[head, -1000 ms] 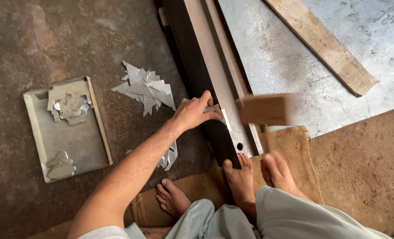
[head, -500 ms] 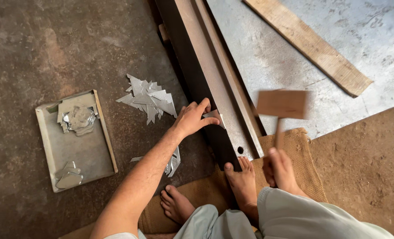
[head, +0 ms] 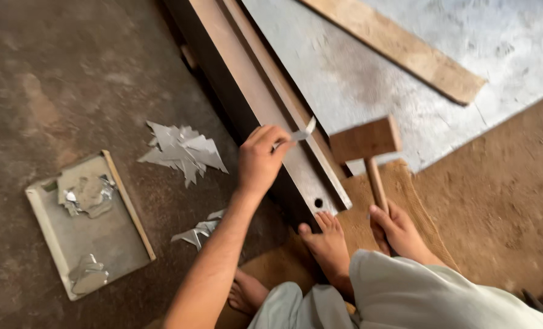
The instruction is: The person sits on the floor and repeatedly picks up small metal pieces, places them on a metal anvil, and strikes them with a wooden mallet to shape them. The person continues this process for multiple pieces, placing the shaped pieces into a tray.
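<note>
Head view, read from left to right. At 8 o'clock a shallow metal tray [head: 52, 234] lies on the dark floor [head: 70, 73], holding crumpled sheet scraps. Toward the centre, at about 9 o'clock, a pile of pointed sheet-metal offcuts [head: 183, 149] rests on the floor, with a smaller heap [head: 199, 229] below it beside the forearm. At the centre the left hand [head: 260, 159] is raised over a long steel beam [head: 256, 113] that runs from 12 o'clock down to the person's bare foot [head: 326, 244]; its fingers are closed together, pinching a small strip of sheet metal [head: 302, 131] just above the beam's upper face. Just right of centre, the right hand [head: 399, 230] at 5 o'clock has its fingers wrapped around the handle of a wooden mallet [head: 366, 140], whose head stands upright, close to the strip but apart from it. At 1 o'clock a wooden plank [head: 399, 49] lies across a large metal sheet [head: 497, 67]. Brown matting [head: 503, 207] covers the ground at 3 o'clock.
</note>
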